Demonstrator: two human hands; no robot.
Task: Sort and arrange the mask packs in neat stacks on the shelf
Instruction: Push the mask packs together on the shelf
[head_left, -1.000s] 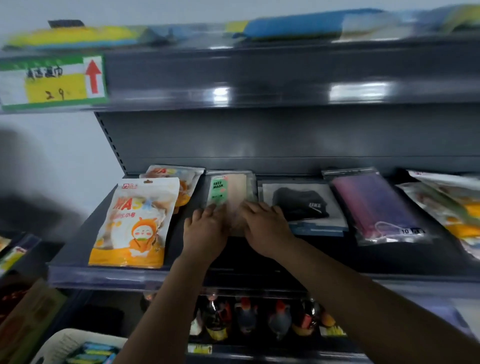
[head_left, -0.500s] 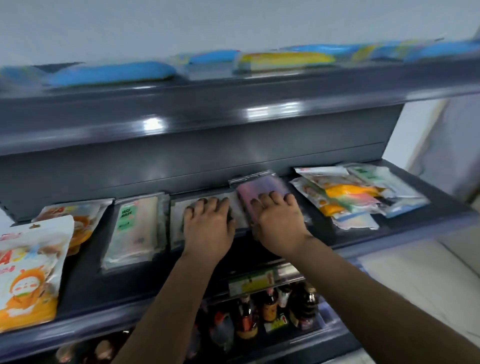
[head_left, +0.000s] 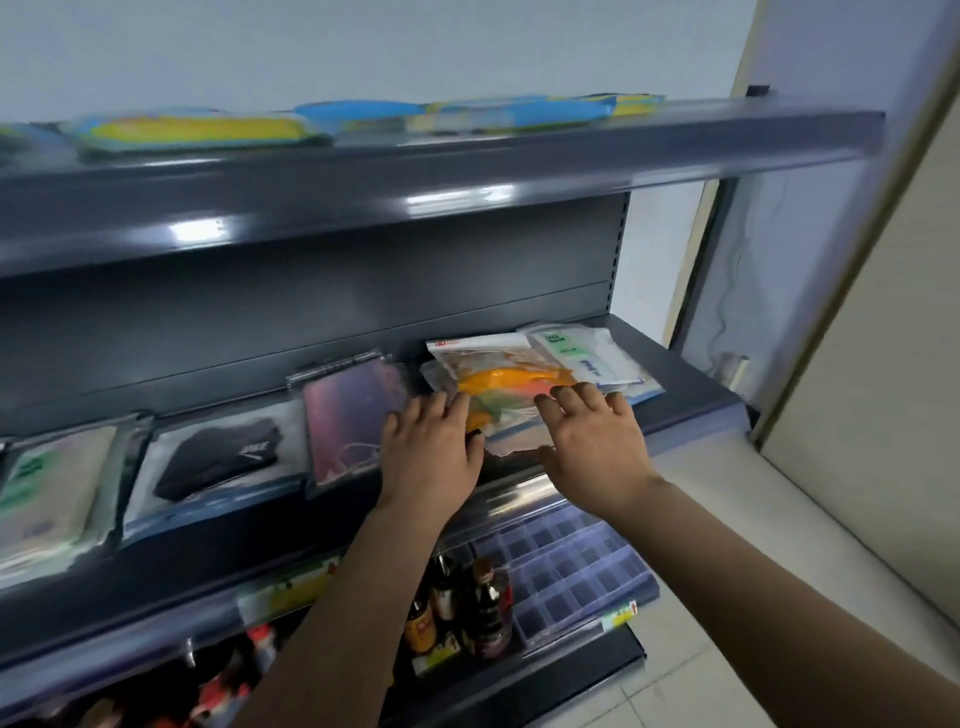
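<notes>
Your left hand (head_left: 431, 452) lies flat, fingers straight and loosely spread, tips on the near left edge of the glossy orange-and-white plastic mask pack (head_left: 506, 382). Your right hand (head_left: 592, 447) is just as open, touching its near right edge; neither grips anything. That pack tops a loose heap near the right end of the dark grey metal shelf (head_left: 696, 384). Expect light, floppy, slippery film: square it by the side edges.

Bare shelf (head_left: 691, 379) right of loose mask packs (head_left: 511, 376)
</notes>
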